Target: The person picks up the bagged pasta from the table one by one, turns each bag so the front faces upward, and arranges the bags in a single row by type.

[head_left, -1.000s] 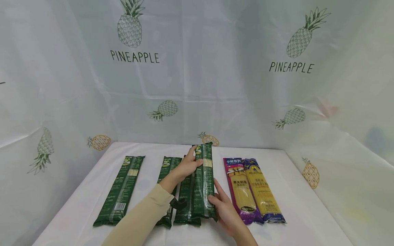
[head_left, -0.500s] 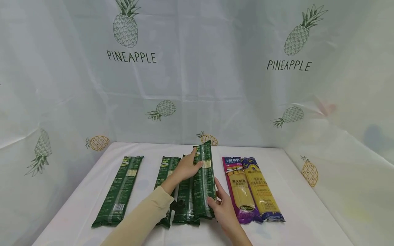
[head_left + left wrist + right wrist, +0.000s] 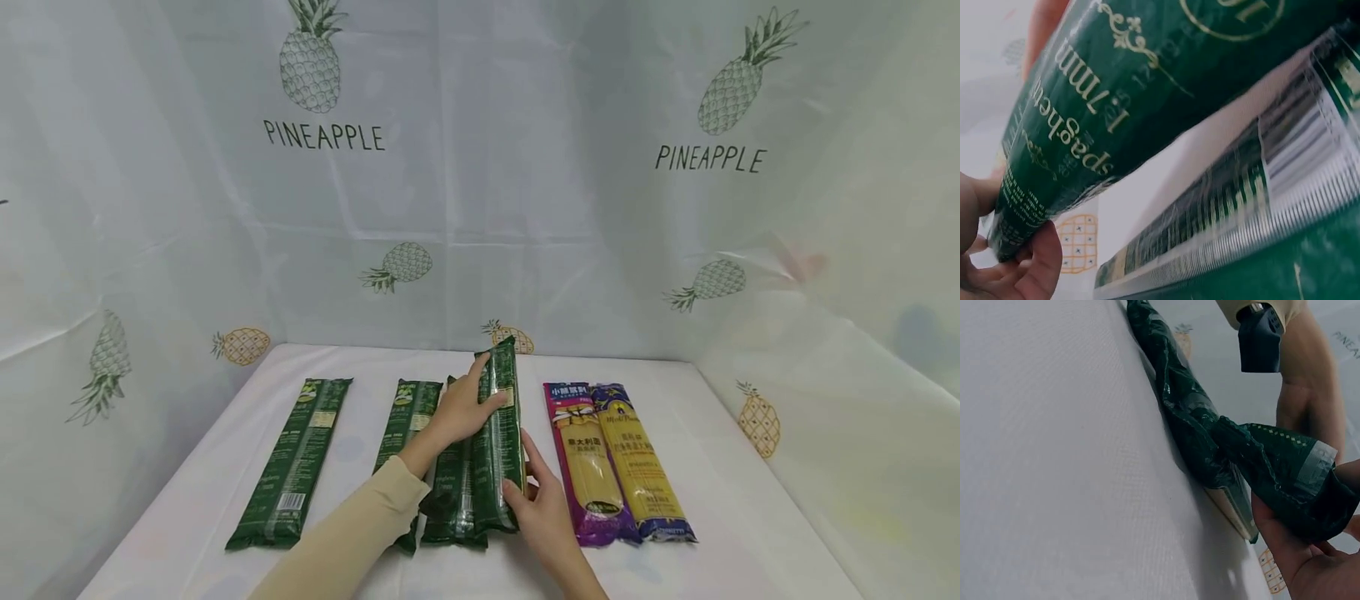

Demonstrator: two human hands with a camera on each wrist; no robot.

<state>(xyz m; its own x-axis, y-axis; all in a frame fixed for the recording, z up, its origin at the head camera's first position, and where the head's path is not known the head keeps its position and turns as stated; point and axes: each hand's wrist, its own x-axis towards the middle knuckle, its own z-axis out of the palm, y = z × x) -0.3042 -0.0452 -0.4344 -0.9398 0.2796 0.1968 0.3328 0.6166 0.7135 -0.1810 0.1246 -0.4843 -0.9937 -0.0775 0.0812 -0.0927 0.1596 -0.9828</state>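
Note:
Both hands hold one green spaghetti pack [image 3: 497, 442], tilted with its far end raised. My left hand [image 3: 462, 408] grips it near the upper end, thumb across the face. Around the lower right edge curls my right hand [image 3: 543, 508], thumb on the front. In the left wrist view, "spaghetti" lettering shows on the pack [image 3: 1066, 131], with fingertips [image 3: 1044, 256] at its far end. The right wrist view shows the pack's crimped end [image 3: 1285, 481] in the right hand [image 3: 1310, 569]. Just left of the held pack lies a second green pack [image 3: 448, 500], partly covered.
Another green pack [image 3: 408, 408] lies partly under the left forearm, and one more green pack [image 3: 292, 462] is at far left. A purple-and-pink pasta pack [image 3: 588, 458] and a yellow-and-blue one [image 3: 645, 467] lie side by side at right. Pineapple-print cloth [image 3: 517, 208] hangs behind the white table [image 3: 720, 500].
The held pack has turned a little about its length, so its face looks narrower and its top end leans slightly right. Both hands keep their grip; the other packs stay put.

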